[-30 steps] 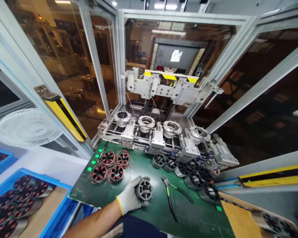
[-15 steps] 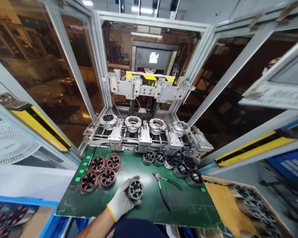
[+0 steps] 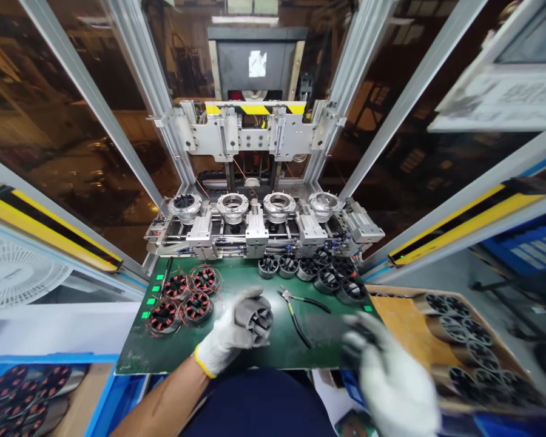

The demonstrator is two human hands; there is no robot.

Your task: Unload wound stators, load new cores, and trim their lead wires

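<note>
My left hand (image 3: 225,332), in a white glove with a yellow cuff, is shut around a grey slotted stator core (image 3: 255,317) above a green mat (image 3: 164,358). My right hand (image 3: 389,379), also gloved, is blurred at the mat's front right corner. A dark object (image 3: 358,338) shows at its fingertips, and motion blur hides whether it is held. Several wound stators with red coils and copper wires lie left of my left hand. Black-handled pliers (image 3: 295,320) with green grips lie between my hands. Several bare stator cores (image 3: 307,269) stand along the mat's back edge.
A machine with several round metal fixtures (image 3: 232,207) stands behind the mat, inside an aluminium frame with yellow-and-black safety bars (image 3: 464,224). A cardboard box of stator cores (image 3: 464,346) sits right. A blue crate of wound stators (image 3: 27,388) sits front left.
My right hand has come into view at the lower right. My left hand has turned the core and moved farther forward over the mat. The whole view has swung and tilted.
</note>
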